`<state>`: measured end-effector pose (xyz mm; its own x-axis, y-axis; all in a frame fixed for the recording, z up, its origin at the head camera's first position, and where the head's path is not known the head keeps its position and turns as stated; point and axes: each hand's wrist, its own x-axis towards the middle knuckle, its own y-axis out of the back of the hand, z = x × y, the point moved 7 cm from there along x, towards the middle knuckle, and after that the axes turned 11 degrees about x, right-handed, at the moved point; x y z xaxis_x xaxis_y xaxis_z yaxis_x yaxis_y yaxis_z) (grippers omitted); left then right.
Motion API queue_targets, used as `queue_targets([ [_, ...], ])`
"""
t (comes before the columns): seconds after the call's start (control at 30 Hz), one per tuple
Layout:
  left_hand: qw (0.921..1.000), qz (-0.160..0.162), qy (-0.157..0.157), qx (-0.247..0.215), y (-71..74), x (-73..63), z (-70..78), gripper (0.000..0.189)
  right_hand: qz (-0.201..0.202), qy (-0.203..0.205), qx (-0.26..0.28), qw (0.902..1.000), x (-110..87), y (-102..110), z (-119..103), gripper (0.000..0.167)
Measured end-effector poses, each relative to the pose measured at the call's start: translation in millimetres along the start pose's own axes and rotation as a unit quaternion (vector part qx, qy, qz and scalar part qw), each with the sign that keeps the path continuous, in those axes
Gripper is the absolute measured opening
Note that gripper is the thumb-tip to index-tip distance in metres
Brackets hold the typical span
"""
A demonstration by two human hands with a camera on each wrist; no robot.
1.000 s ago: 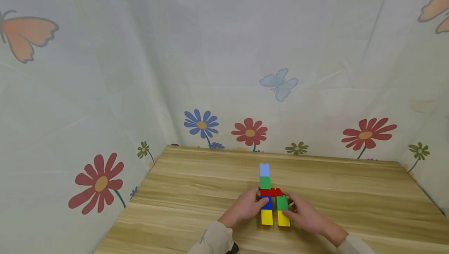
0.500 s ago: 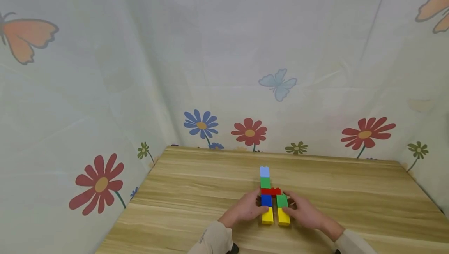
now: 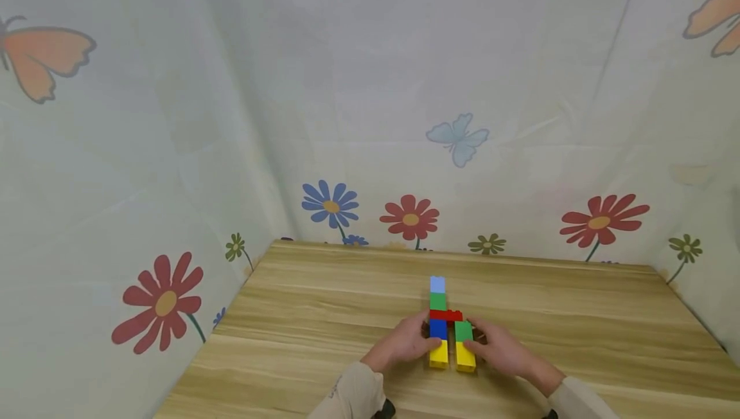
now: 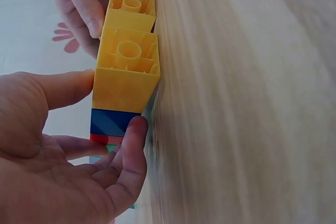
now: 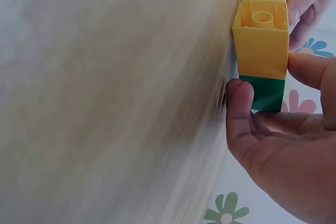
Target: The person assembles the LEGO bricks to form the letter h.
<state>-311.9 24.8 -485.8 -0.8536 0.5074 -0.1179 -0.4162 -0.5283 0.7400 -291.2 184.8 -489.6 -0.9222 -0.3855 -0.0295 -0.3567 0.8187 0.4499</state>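
A joined figure of toy building bricks lies along the table, hollow undersides of its yellow bricks facing me. Its left column runs from a yellow brick (image 3: 439, 357) through a blue brick (image 3: 438, 329) and a red brick (image 3: 454, 316) to a green brick (image 3: 437, 301) and a light blue brick (image 3: 437, 285). The red one reaches right over the shorter column, a second green brick (image 3: 464, 331) and a second yellow brick (image 3: 465, 358). My left hand (image 3: 407, 340) grips the left column, thumb on yellow, fingers curled by blue. Opposite, my right hand (image 3: 503, 348) grips the shorter column between thumb and fingers.
The wood-grain table (image 3: 324, 297) spreads out around the figure. A pale curtain (image 3: 370, 85) printed with flowers and butterflies stands behind the table and along its left and right sides.
The brick figure has tipped slightly, so its far end looks shorter and the yellow undersides show more. My left thumb has slid from the blue brick to the yellow one.
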Motion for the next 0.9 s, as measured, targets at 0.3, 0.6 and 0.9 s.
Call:
queue_targets([
  [0.3, 1.0000, 0.002, 0.001, -0.002, -4.2, 4.5, -3.8, 0.036, -0.002, -0.024, 0.008, 0.9997, 2.4, 0.6, 4.8, 0.059],
  [0.6, 0.9996, 0.001, 0.012, -0.026, -3.6, 4.3, -3.0, 0.035, -0.008, -0.033, 0.018, 0.9992, 5.5, 2.7, 7.3, 0.060],
  [0.9, 0.9990, -0.001, 0.030, -0.035, -5.5, 5.1, -5.7, 0.029, -0.018, -0.039, 0.016, 0.9989, 6.7, 2.2, 6.0, 0.059],
])
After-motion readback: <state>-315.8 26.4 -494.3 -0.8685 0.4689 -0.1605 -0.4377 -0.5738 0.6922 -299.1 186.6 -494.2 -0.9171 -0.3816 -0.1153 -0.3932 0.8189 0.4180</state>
